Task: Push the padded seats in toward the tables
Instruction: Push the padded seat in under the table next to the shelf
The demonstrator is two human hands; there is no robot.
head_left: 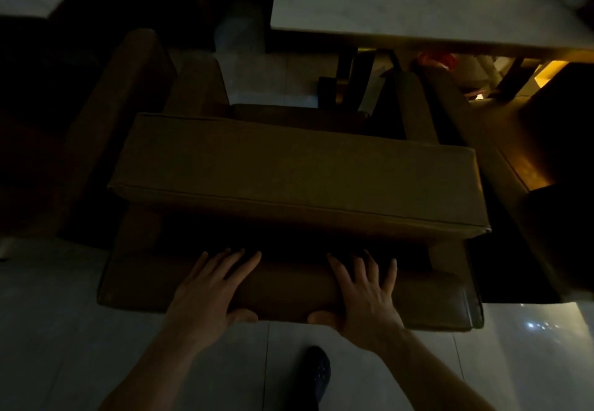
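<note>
The table [418, 5] runs off the top and right edges. Under it, a red thing [438, 58] is too dim to name (the seat [289, 169] hides the floor there).

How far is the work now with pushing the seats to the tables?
In hand: both hands, left and right, lie flat on the back of the seat. Left: bare floor separates it from the table. Neighbouring seats are too dark to judge.
</note>
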